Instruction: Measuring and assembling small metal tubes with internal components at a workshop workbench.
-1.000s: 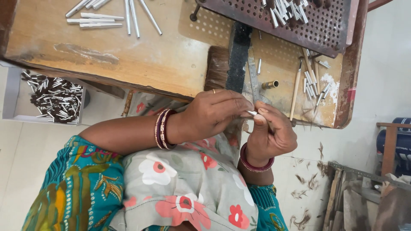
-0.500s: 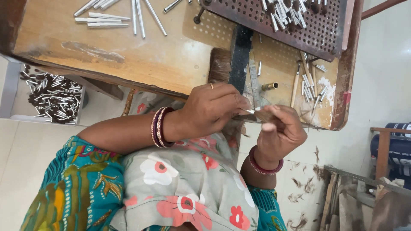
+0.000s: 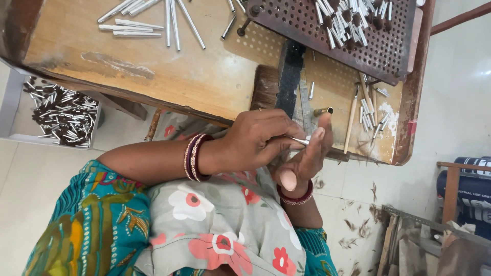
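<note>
My left hand (image 3: 253, 143) is pinched shut around a thin silver metal tube (image 3: 300, 140), whose tip sticks out toward my right hand (image 3: 307, 156). That hand is held up flat, fingers loose and open, its palm touching the tube's tip and gripping nothing. Both hands hover just off the near edge of the wooden table (image 3: 194, 76), over my lap. Loose silver tubes (image 3: 148, 18) lie toward the table's far left corner, a perforated metal plate (image 3: 353, 28) stuffed with more fills the far right, and a small brass ferrule (image 3: 323, 111) lies by the near edge
</note>
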